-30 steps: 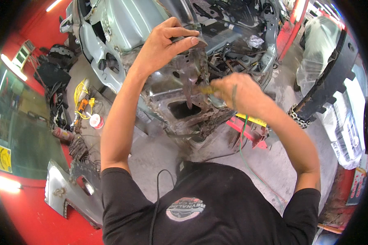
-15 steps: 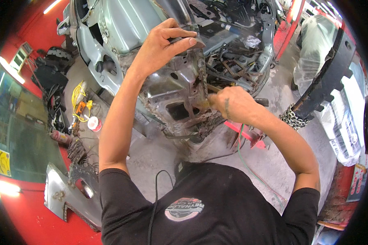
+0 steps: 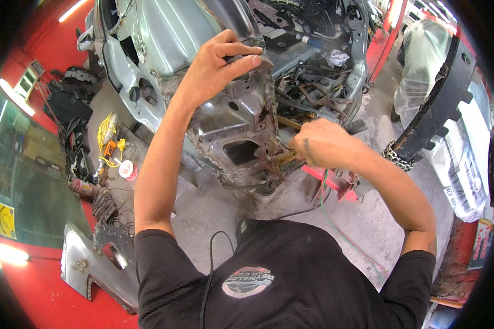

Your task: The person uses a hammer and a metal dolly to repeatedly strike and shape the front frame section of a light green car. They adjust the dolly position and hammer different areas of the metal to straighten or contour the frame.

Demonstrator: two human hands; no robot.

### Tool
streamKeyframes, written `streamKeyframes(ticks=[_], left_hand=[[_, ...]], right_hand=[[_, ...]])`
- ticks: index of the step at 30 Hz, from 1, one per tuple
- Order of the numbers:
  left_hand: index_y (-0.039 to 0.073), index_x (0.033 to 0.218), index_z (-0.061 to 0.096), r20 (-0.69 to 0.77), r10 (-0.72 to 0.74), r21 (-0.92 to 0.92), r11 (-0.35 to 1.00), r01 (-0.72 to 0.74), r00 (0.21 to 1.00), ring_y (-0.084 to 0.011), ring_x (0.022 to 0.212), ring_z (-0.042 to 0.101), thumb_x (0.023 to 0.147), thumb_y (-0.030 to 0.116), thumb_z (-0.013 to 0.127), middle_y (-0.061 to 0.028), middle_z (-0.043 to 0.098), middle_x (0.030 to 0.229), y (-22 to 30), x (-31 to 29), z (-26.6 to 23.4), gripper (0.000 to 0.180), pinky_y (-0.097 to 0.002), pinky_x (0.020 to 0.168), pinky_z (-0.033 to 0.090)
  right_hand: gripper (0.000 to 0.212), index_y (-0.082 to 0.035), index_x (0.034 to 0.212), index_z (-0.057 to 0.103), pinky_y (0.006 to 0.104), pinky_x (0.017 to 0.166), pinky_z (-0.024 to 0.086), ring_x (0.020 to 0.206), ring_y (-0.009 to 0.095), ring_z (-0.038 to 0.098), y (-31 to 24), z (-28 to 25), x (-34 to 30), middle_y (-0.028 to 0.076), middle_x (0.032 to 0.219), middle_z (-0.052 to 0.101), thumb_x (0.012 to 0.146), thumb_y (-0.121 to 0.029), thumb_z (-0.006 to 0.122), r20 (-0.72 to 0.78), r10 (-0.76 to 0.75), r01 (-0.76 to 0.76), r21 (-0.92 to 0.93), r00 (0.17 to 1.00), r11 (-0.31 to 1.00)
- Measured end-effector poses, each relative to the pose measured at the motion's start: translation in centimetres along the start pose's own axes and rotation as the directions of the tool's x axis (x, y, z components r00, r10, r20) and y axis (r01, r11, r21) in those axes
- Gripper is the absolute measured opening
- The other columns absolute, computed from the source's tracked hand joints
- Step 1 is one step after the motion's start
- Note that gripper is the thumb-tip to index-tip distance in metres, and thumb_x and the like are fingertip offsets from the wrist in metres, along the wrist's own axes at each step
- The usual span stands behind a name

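One left hand (image 3: pixel 217 64) pinches a metal edge (image 3: pixel 266 63) on the car (image 3: pixel 173 35); nearer and right, the right hand (image 3: pixel 325 143) squeezes a hammer (image 3: pixel 284 158).

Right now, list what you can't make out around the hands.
In the head view:
Hammer-like tool: grip hidden by the right hand; head blurred.
Bare metal panel: part covered by the left hand.
Rectangular opening: interior lost in shadow.
Car body: cut off by the upper edge.
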State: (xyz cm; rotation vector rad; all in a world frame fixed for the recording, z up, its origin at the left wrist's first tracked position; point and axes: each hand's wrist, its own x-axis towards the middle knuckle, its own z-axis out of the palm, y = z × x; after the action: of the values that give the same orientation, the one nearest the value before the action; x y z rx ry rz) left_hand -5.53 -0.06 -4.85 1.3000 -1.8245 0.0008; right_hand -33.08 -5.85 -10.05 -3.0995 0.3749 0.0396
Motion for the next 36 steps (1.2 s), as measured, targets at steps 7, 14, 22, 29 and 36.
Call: streamKeyframes(ticks=[7,14,22,29,36], left_hand=[[0.005,0.115,0.081,0.015,-0.002,-0.125,0.992,0.004,1.0,-0.0155,0.085,0.053,0.094,0.028,0.08,-0.0028,0.051,0.089,0.2,0.3,0.2,0.031,-0.0319,0.078,0.045],[0.005,0.115,0.082,-0.013,0.029,-0.053,0.998,-0.029,1.0,-0.0145,0.086,0.054,0.094,0.026,0.08,-0.0021,0.053,0.089,0.0,0.4,-0.1,0.03,-0.0306,0.079,0.046],[0.007,0.115,0.082,-0.015,0.007,-0.044,0.999,-0.008,1.0,-0.0155,0.085,0.054,0.094,0.028,0.08,-0.0031,0.052,0.089,0.1,0.3,0.3,0.03,-0.0317,0.077,0.045],[0.007,0.115,0.082,-0.017,0.05,-0.01,0.999,-0.051,0.999,-0.0131,0.089,0.057,0.094,0.026,0.081,-0.0015,0.059,0.091,-0.1,0.0,0.3,0.029,-0.0286,0.08,0.046],[0.007,0.114,0.082,-0.013,0.027,-0.065,0.998,-0.027,1.0,-0.0146,0.085,0.055,0.093,0.028,0.082,-0.0024,0.053,0.088,0.0,0.4,0.4,0.03,-0.0309,0.077,0.046]], right_hand=[[0.021,-0.005,0.106,0.074,0.0513,0.073,0.055,0.082,0.042,0.071,0.2,-1.3,-0.4,0.019,0.079,0.071,0.09,-0.018,0.073,-0.216,0.083,-0.066,0.087,0.973,0.994],[0.015,-0.004,0.092,0.072,0.0503,0.075,0.055,0.083,0.041,0.071,0.6,-3.6,-0.3,0.018,0.078,0.071,0.082,-0.015,0.075,-0.208,-0.045,0.054,0.038,0.977,0.998],[0.014,-0.007,0.093,0.076,0.0503,0.073,0.059,0.08,0.041,0.074,0.3,-1.2,-1.0,0.02,0.082,0.074,0.081,-0.014,0.074,0.022,-0.028,0.026,0.089,0.999,0.996],[0.015,-0.007,0.105,0.073,0.0504,0.073,0.055,0.082,0.04,0.072,1.6,-5.3,-0.2,0.016,0.08,0.072,0.092,-0.014,0.069,-0.396,0.029,-0.055,-0.055,0.918,0.997],[0.014,-0.007,0.102,0.075,0.0512,0.073,0.055,0.082,0.039,0.072,-0.4,-0.8,-0.8,0.018,0.086,0.074,0.091,-0.013,0.069,0.194,-0.034,0.029,0.027,0.98,0.999]])
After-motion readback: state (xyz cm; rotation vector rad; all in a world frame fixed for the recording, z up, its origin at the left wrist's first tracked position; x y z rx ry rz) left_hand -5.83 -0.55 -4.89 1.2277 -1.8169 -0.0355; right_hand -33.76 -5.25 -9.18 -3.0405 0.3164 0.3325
